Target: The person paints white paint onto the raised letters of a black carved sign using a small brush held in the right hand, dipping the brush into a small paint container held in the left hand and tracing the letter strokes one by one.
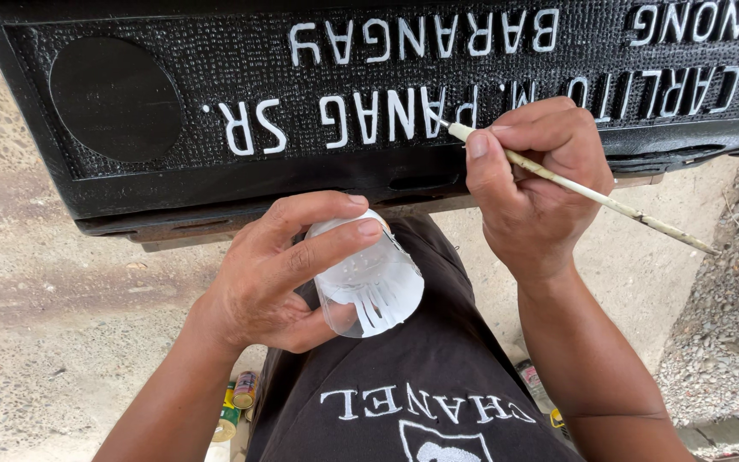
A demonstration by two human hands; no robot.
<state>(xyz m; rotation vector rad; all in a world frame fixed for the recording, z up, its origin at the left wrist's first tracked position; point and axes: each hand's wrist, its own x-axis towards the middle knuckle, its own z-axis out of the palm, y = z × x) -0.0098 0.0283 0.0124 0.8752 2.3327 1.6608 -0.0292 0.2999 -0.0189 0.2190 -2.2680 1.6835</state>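
Sign (pixel 173 184): a big black textured panel across 12 o'clock, tilted toward me so its face meets the brush; raised letters run over it in white, and a smooth blank disc (pixel 115 99) sits at 10 o'clock.
Ground (pixel 36 282): bare sandy concrete from 9 to 7 o'clock, gravel (pixel 729 316) at 4 o'clock.
Shirt (pixel 421 376): my dark shirt fills 6 o'clock; I am close under the panel's lower edge, so both arms reach up past it.
Left hand (pixel 275 274): at the centre, slightly toward 8 o'clock, clamped around the cup, thumb on one side and fingers wrapped over the top, kept near the work, I judge, so the paint stays within a short reach of the brush.
Right hand (pixel 536 184): at 2 o'clock, closed on the brush in a pen-like pinch, knuckles near the panel's lower ledge, which looks like it steadies the stroke. The two hands are apart.
Cup (pixel 374 287): clear plastic, tipped on its side, streaked white inside with paint.
Brush (pixel 575 188): thin pale handle running out toward 4 o'clock; its tip touches a letter in the lower row.
Cans (pixel 241 398): small tins on the ground at 7 o'clock, more at 5 o'clock (pixel 534 385), beside my torso.
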